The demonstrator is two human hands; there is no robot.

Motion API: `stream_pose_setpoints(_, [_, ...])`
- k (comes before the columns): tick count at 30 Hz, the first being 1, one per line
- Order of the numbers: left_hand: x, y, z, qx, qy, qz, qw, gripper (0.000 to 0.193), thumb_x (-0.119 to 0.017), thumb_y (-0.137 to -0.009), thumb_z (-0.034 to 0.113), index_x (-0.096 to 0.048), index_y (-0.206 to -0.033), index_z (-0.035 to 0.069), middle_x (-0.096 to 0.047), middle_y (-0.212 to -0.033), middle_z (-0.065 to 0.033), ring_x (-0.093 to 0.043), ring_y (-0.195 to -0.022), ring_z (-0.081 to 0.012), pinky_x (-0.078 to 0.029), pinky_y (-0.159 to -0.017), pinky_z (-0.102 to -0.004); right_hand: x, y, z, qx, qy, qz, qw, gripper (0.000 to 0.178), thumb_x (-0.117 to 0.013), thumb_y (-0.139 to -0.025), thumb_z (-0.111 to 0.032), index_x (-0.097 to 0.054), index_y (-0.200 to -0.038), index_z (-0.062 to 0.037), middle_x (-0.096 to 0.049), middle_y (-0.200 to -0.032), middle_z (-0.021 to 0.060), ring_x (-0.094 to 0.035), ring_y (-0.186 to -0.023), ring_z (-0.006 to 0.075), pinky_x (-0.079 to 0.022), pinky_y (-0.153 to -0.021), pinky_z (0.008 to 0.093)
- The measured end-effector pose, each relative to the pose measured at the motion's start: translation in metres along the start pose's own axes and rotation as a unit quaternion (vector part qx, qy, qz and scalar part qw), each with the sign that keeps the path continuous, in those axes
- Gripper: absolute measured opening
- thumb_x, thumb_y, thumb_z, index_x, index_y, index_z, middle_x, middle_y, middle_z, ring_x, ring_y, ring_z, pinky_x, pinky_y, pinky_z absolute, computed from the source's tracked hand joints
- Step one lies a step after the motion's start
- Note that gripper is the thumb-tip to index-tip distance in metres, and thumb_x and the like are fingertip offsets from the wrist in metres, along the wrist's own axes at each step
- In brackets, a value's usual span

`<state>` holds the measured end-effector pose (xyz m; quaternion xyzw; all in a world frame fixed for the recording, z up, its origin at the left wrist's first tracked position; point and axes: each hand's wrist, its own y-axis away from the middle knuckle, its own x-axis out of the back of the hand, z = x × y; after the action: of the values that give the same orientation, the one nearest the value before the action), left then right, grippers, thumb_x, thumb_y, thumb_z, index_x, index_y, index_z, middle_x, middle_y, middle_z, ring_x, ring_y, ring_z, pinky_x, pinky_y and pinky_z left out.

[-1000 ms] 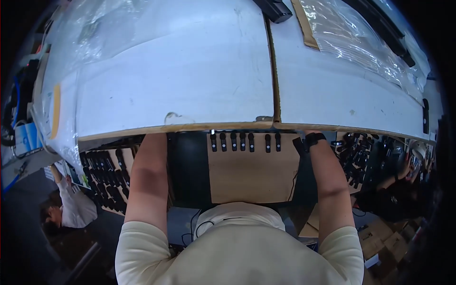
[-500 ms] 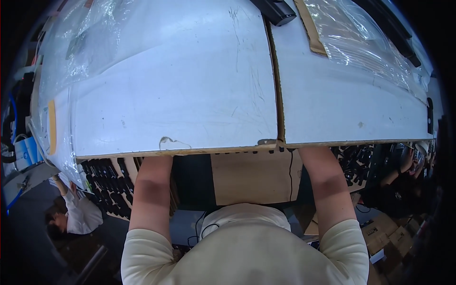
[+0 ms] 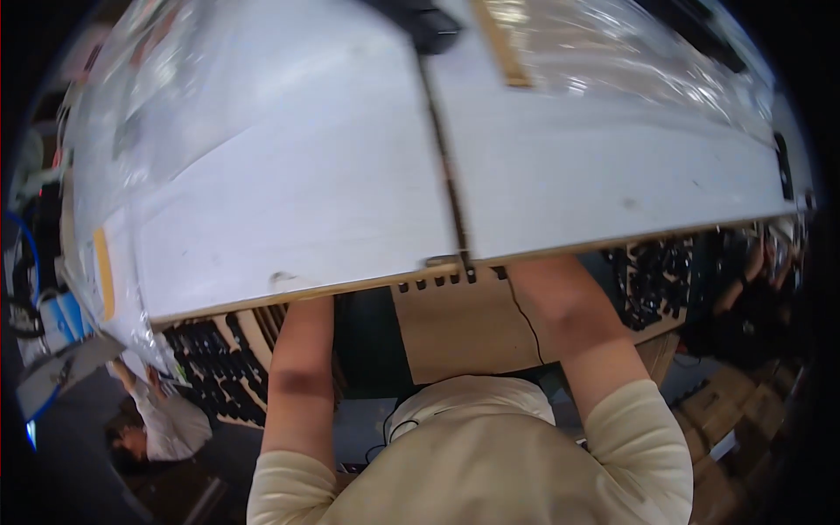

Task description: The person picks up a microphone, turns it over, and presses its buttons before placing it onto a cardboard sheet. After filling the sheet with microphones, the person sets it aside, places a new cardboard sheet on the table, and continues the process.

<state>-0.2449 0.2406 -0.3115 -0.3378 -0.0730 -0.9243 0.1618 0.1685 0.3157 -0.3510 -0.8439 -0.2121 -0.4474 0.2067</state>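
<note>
Both my hands are out of sight beneath the front edge of the white tabletop (image 3: 315, 192). My left forearm (image 3: 304, 367) goes under it left of the middle, and my right forearm (image 3: 573, 315) right of the middle. Between them, below the edge, lies a brown cardboard sheet (image 3: 464, 332). Along its far side the ends of several small black pieces (image 3: 439, 280) show in a row. A thin dark cable (image 3: 528, 328) crosses the sheet near my right forearm. What my hands touch or hold is hidden.
Rows of black pieces (image 3: 219, 359) lie below the table at left, more black parts (image 3: 652, 280) at right. Clear plastic film (image 3: 630, 79) and a black device (image 3: 433, 31) rest on top. Other people are at the far left (image 3: 166, 420) and right (image 3: 761, 306).
The whole view has tilted and shifted, so the table edge now slopes up to the right. More of the row of black pieces shows. Both hands stay hidden under the table.
</note>
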Motion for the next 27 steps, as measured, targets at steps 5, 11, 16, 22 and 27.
stream_pose_setpoints(5, [-0.044, 0.013, 0.054, -0.160, -0.036, 0.010, 0.986, 0.032, -0.062, -0.091, 0.013, -0.057, -0.121, 0.003, -0.062, -0.113, -0.0152, -0.063, -0.088, -0.0272, -0.050, -0.082, -0.0354, -0.026, -0.092, -0.072, -0.023, 0.026, 0.020, 0.999, 0.020, -0.062, -0.085, -0.022, -0.063, -0.098, -0.0069, -0.059, -0.103, 0.0159, -0.059, -0.099, 0.0328, -0.050, -0.087, 0.0438])
stream_pose_setpoints(11, [-0.081, 0.089, 0.183, -0.050, 0.051, 0.028, 0.997, 0.024, -0.067, -0.091, 0.014, -0.055, -0.110, 0.003, -0.057, -0.093, -0.0063, -0.055, -0.076, -0.0148, -0.048, -0.069, -0.0281, 0.069, -0.063, -0.061, -0.097, -0.025, -0.006, 0.995, 0.019, -0.069, -0.078, -0.019, -0.063, -0.093, -0.0078, -0.057, -0.101, 0.0163, -0.059, -0.097, 0.0343, -0.051, -0.083, 0.0452])
stream_pose_setpoints(16, [-0.128, 0.166, 0.260, -0.166, 0.085, -0.162, 0.969, 0.024, -0.066, -0.091, 0.014, -0.054, -0.109, 0.004, -0.053, -0.098, -0.0102, -0.055, -0.082, -0.0200, -0.048, -0.075, -0.0306, 0.134, 0.058, -0.009, -0.221, -0.106, 0.065, 0.967, 0.025, -0.077, -0.071, -0.017, -0.063, -0.089, -0.0080, -0.055, -0.098, 0.0166, -0.058, -0.095, 0.0374, -0.050, -0.081, 0.0444])
stream_pose_setpoints(22, [-0.202, 0.246, 0.286, -0.081, 0.117, -0.369, 0.918, 0.027, -0.066, -0.090, 0.015, -0.054, -0.110, 0.002, -0.053, -0.106, -0.0143, -0.056, -0.098, -0.0288, -0.046, -0.088, -0.0358, 0.167, 0.241, 0.016, -0.407, -0.081, 0.087, 0.906, 0.026, -0.077, -0.074, -0.011, -0.061, -0.092, -0.0036, -0.055, -0.100, 0.0152, -0.059, -0.090, 0.0352, -0.050, -0.078, 0.0385])
stream_pose_setpoints(27, [-0.267, 0.264, 0.304, -0.107, 0.125, -0.410, 0.897, 0.029, -0.066, -0.089, 0.016, -0.054, -0.111, 0.003, -0.053, -0.110, -0.0182, -0.055, -0.103, -0.0351, -0.046, -0.091, -0.0400, 0.178, 0.299, 0.020, -0.486, -0.059, 0.074, 0.869, 0.026, -0.077, -0.074, -0.012, -0.062, -0.094, -0.0038, -0.055, -0.104, 0.0165, -0.058, -0.097, 0.0359, -0.050, -0.084, 0.0392])
